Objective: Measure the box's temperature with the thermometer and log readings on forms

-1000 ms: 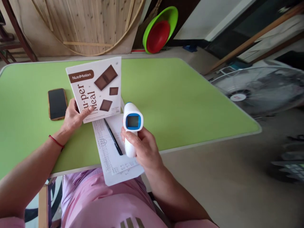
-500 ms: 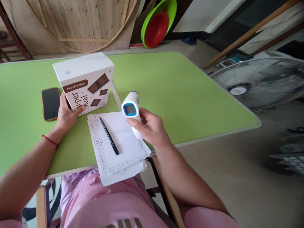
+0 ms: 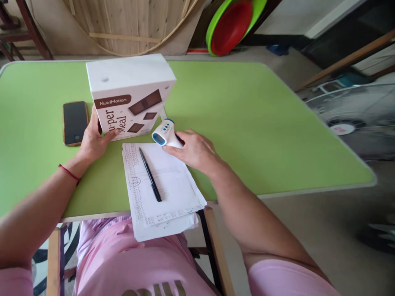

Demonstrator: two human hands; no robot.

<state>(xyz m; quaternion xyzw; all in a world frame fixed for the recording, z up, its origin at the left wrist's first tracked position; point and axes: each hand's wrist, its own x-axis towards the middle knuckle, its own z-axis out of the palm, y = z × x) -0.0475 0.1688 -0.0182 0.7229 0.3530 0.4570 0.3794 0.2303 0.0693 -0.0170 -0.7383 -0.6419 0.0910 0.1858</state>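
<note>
A white box (image 3: 132, 78) with brown pictures and the word "NutriMotion" stands tilted on the green table. My left hand (image 3: 97, 137) grips its lower left corner, thumb on the front face and the other fingers behind. My right hand (image 3: 196, 150) is closed around the handle of a white and blue infrared thermometer (image 3: 166, 130), just right of the box's lower edge. The thermometer's small screen faces left and toward me. Below both hands lie sheets of written paper (image 3: 173, 181), with a black pen (image 3: 150, 174) on top.
A phone (image 3: 75, 123) in a brown case lies left of the box. The green table (image 3: 247, 123) reaches far to the right. Past its right end stands a large fan (image 3: 345, 123). Green and red basins (image 3: 231, 28) lean behind the table, beside a round wooden board (image 3: 123, 24).
My right hand has turned the thermometer, tipping it over to the left and toward the box. My left hand keeps its hold on the box. The whole view has shifted.
</note>
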